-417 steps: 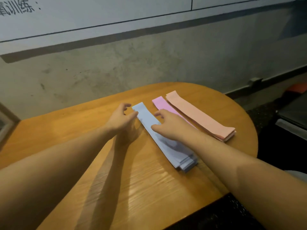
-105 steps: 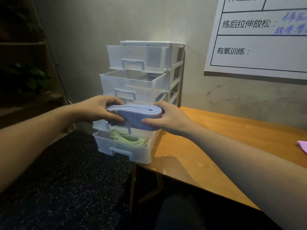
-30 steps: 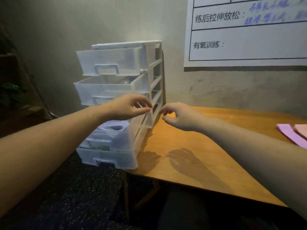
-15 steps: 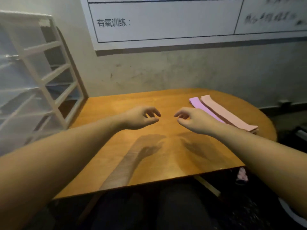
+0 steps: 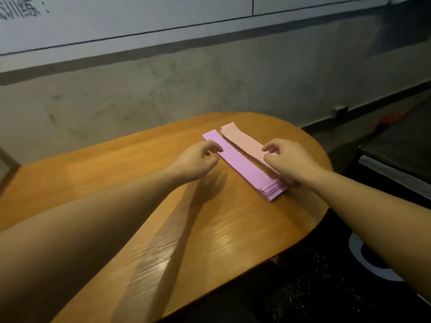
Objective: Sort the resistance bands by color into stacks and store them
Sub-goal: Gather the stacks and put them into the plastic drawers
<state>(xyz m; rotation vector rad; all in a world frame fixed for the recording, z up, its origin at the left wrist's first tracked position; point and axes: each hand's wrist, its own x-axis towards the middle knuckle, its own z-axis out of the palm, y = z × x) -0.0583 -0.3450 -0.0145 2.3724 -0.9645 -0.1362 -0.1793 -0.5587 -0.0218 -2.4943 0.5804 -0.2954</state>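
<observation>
Blue stack gone into drawer unit; view swung back to table [image 5: 149, 206], both hands now at remaining bands. My left hand [image 5: 198, 159] loosely curled, empty, fingertips at purple stack [image 5: 242, 164] edge. My right hand [image 5: 286, 159] curled over pink stack [image 5: 242, 142], holding nothing that I can see. Stacks lie side by side, touching, near table's rounded right end. Open tabletop to left for sliding.

I've got open wood on the table [image 5: 130, 173] left of my left hand [image 5: 196, 163], free all the way to the near edge. Ahead the way is taken: the purple stack [image 5: 242, 165] lies flat, the peach stack [image 5: 245, 142] touching its right side. My right hand [image 5: 289, 160] is over the peach one. Beyond both, bare tabletop, then the wall [image 5: 210, 85] closes it off
</observation>
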